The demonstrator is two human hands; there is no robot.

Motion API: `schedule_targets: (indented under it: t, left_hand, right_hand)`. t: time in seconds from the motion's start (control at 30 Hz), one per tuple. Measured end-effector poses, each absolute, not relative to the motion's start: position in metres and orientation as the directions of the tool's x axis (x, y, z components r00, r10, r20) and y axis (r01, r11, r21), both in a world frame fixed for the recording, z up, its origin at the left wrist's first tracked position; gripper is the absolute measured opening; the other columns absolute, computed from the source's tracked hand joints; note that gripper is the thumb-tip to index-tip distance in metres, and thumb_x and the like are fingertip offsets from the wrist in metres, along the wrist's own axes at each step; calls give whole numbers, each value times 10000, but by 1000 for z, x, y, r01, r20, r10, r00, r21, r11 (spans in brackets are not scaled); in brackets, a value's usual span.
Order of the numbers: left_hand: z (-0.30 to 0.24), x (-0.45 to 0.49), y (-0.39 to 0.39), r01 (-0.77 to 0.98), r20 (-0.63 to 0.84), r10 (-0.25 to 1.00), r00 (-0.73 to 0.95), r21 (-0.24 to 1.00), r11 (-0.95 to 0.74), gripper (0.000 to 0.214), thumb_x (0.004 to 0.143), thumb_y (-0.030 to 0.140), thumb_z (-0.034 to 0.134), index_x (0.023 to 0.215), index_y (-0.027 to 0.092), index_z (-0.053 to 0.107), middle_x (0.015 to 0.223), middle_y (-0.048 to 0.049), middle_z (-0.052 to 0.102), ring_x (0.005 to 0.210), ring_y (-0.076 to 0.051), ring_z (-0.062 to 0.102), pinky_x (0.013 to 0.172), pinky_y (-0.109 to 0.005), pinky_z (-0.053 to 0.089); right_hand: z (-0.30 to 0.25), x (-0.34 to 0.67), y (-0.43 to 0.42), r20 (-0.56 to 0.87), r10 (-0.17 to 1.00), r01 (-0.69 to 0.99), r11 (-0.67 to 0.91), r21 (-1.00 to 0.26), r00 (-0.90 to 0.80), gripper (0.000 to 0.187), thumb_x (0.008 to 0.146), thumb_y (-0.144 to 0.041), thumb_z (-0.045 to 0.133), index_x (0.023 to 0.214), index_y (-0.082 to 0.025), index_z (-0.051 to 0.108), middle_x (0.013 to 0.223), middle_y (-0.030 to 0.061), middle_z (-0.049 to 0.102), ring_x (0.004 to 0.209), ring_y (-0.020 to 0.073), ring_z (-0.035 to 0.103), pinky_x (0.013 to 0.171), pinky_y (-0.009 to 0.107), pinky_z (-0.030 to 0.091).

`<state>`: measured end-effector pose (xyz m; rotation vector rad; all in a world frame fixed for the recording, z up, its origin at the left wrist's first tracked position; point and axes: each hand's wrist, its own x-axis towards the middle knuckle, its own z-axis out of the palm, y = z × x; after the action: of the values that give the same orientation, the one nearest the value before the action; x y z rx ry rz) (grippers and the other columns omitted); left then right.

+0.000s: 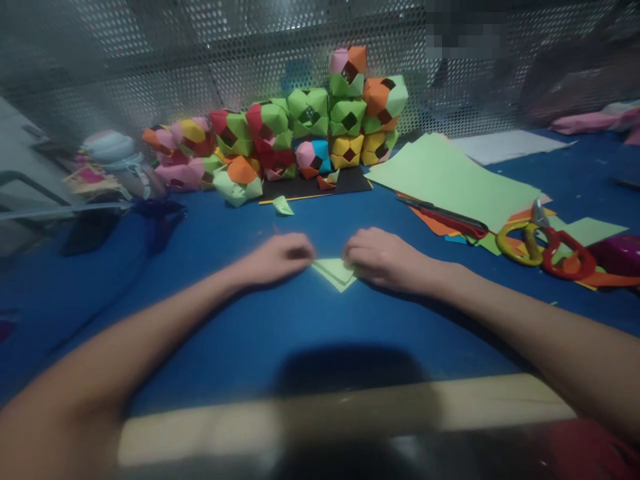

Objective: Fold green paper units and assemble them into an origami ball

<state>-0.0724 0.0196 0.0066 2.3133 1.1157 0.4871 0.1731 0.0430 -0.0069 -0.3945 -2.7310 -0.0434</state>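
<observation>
A small piece of pale green paper (pixel 336 272), folded into a triangle with its point towards me, lies at the middle of the blue tabletop (pixel 320 320). At its left corner my left hand (pixel 283 259) is closed, the fingertips pinching the paper's edge. My right hand (pixel 383 259) has curled fingers over the right corner and covers part of it. Beyond my left hand rests a small folded green paper piece (pixel 283 205). An orange folded paper piece (pixel 329 180) sits farther back on a black sheet (pixel 350 183).
Stacked coloured paper cubes (pixel 309 113) stand along the back, before a perforated metal panel (pixel 260 40). To the right lie green paper sheets (pixel 450 170), a black-and-red cutter (pixel 450 217) and scissors (pixel 567 255) with yellow and red handles. A white jar-like object (pixel 110 147) stands left.
</observation>
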Motion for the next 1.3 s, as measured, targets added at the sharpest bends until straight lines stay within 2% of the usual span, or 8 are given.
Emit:
schedule_targets:
  t: [0.17,0.33,1.03,1.3]
  left_hand:
    - [6,-74,20,607,71,795,603,606,-515,121,829,250,505,830,176,602,883,-36,610,866,-151,571,821,-306,448]
    - [4,-76,21,603,77,788,611,599,-527,135,835,257,498,846,178,606,898,-42,611,877,-154,570,829,-308,447]
    - [6,-74,20,614,90,796,599,587,-528,120,826,248,512,823,178,609,879,-36,611,859,-153,565,815,-295,441]
    - [5,-74,20,609,100,793,601,585,-536,124,827,246,511,820,175,611,871,-36,610,853,-151,564,808,-292,439]
  right_hand:
    - [-1,173,40,294,199,258,950,178,-935,281,933,-141,376,785,-134,615,802,88,634,734,181,433,640,308,251]
    - [2,173,37,252,182,246,936,252,-950,276,928,-130,399,761,-140,618,818,81,635,725,178,424,648,311,244]
    - [9,173,31,205,143,198,938,285,-968,300,934,-136,381,774,-149,635,798,75,629,716,171,446,669,317,248]
    - [12,172,30,167,139,182,943,277,-976,234,914,-156,447,780,-149,639,798,64,627,717,173,446,669,323,238]
